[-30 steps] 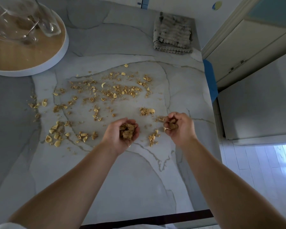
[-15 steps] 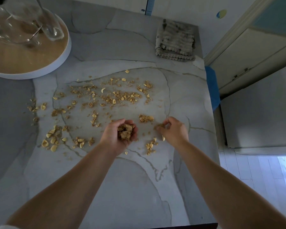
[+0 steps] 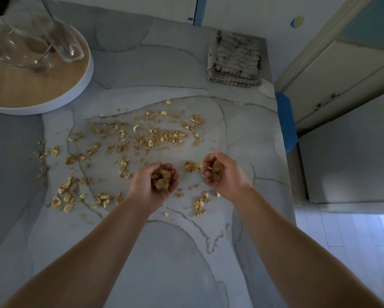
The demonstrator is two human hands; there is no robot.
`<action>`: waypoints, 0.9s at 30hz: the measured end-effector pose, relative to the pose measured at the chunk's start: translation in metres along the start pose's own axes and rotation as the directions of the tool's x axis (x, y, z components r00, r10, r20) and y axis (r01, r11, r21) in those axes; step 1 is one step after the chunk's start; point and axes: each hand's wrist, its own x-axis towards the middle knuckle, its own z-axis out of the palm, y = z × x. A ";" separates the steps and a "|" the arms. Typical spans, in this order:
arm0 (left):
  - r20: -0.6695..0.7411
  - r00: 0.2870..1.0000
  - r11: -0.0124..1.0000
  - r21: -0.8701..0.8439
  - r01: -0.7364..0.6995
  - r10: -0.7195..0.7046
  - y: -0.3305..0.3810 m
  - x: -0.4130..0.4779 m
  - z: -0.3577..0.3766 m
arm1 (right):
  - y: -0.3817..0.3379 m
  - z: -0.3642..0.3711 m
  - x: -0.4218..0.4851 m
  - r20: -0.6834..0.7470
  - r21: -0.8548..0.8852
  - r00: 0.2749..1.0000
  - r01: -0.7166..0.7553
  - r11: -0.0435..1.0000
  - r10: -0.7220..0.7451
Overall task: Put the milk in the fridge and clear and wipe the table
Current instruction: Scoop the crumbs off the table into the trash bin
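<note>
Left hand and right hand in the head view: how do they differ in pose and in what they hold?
The left hand lies palm up, cupped under a big heap of crumbs; the right hand is turned sideways, fingers curled round a smaller clump. The left hand is nearer the middle of the table, the right hand nearer its right edge. Both hold crumbs over the table.

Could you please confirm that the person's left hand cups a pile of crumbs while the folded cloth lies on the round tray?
Not quite. The head view shows the folded cloth lying directly on the table at its far right corner, not on the round tray at far left. The left hand does cup a pile of crumbs.
</note>
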 end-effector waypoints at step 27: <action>-0.015 1.000 1.000 0.000 -0.020 0.020 0.017 0.016 0.016 | -0.005 0.014 0.023 -0.102 -0.740 0.971 0.072 0.669 -0.217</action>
